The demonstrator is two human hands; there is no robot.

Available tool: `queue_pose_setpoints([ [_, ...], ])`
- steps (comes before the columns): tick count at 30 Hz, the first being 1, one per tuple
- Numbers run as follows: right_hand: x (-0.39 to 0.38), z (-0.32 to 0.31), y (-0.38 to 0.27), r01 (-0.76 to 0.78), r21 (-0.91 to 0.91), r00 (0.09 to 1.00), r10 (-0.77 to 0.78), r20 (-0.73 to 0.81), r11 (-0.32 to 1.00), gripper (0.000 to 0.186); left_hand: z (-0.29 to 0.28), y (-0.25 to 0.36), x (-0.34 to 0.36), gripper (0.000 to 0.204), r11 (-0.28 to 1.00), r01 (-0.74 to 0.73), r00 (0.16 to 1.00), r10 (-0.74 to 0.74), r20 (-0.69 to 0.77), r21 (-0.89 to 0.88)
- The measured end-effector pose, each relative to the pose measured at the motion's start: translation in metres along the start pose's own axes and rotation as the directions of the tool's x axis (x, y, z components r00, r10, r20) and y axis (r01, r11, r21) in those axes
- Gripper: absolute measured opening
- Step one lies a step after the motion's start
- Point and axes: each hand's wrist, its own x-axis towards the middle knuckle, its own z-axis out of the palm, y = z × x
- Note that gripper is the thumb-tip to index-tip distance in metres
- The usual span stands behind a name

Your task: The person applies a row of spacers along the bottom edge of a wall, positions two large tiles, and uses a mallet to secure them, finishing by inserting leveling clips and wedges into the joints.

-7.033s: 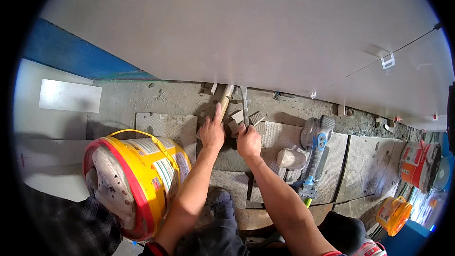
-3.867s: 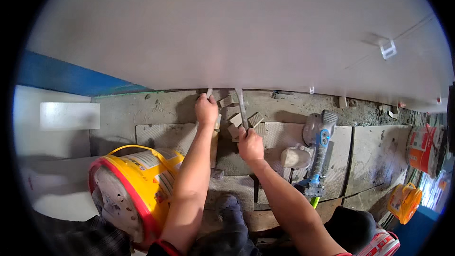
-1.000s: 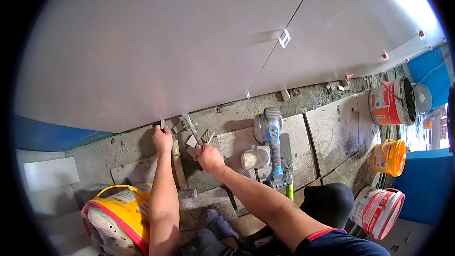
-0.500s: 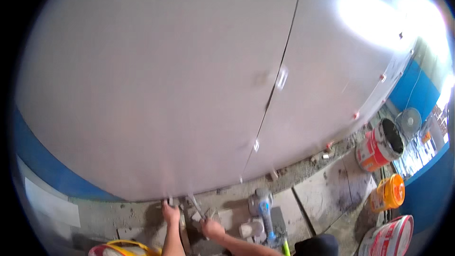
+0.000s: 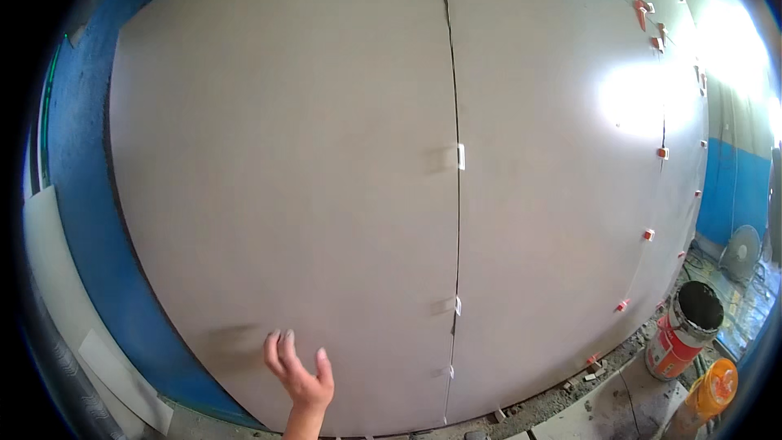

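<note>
My left hand [image 5: 301, 379] is raised in front of the lower part of a large beige wall slab [image 5: 285, 195]. Its fingers are spread and curved, with nothing in them, and a shadow falls on the slab beside it. Whether the fingertips touch the surface I cannot tell. My right hand is out of the picture. A dark upright seam parts this slab from a second beige slab [image 5: 554, 236] on the right. White clips sit in the seam, one at mid-height [image 5: 461, 156] and another lower clip [image 5: 458, 306].
Red-and-white clips [image 5: 648, 235] dot further joints at right. A mortar-stained bucket [image 5: 672, 350], an orange tub [image 5: 718, 383] and a fan [image 5: 741, 253] stand at lower right. Blue wall [image 5: 151, 293] borders the slab's left side, with a pale board [image 5: 53, 236] beyond it.
My view has tilted up, away from the floor. The left hand has risen from the slab's foot and is now spread. My right hand and the tool it held have left the picture.
</note>
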Motion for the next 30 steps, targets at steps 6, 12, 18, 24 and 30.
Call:
queue_pose_setpoints([
  [6, 0.001, -0.01, 0.0, 0.01, -0.003, 1.0, -0.01, -0.001, 1.0, 0.044, 0.02, 0.016, 0.016, 0.081, 0.977, -0.108, 0.986, 0.081, 0.149, 0.183],
  [12, -0.003, -0.01, 0.004, 0.006, -0.009, 1.0, -0.006, -0.004, 1.0, 0.043, 0.012, 0.021, -0.007, 0.084, 0.979, -0.098, 0.959, 0.045, 0.282, 0.178],
  [18, -0.006, 0.012, 0.018, -0.003, -0.006, 1.0, 0.003, 0.023, 1.0, 0.041, -0.007, 0.02, -0.066, 0.067, 0.993, 0.08, 0.901, -0.11, 0.42, 0.088],
  [24, 0.021, 0.049, 0.078, 0.117, -0.101, 0.991, -0.124, -0.057, 0.988, 0.04, -0.011, -0.008, -0.172, 0.045, 0.884, 0.467, 0.831, -0.432, 0.351, -0.018],
  [30, -0.021, 0.043, 0.049, 0.033, -0.001, 0.997, -0.033, -0.067, 0.999, 0.034, -0.024, -0.1, -0.348, 0.046, 0.573, 0.637, 0.302, -0.8, 0.518, 0.515],
])
